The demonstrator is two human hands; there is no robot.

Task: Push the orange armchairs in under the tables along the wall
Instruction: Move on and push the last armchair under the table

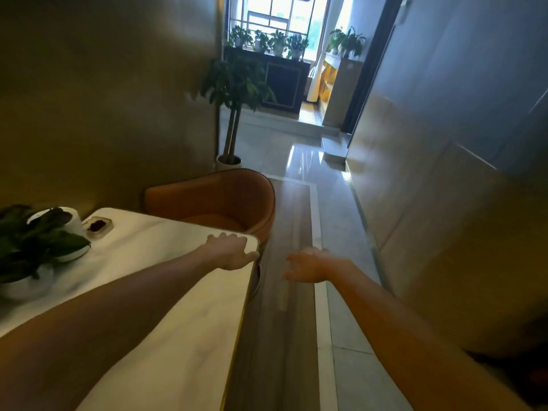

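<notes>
An orange armchair with a curved back stands at the far end of a white marble table set against the left wall. Its seat is partly under the table's end. My left hand hovers over the table's far right corner, fingers apart, holding nothing; whether it touches the tabletop I cannot tell. My right hand hangs over the aisle floor to the right of the table, fingers loosely spread and empty. Neither hand touches the armchair.
A potted plant and a small tray sit on the table's left side. A tall potted tree stands beyond the armchair by the wall. The tiled aisle runs ahead to a step and a dark cabinet with several plants.
</notes>
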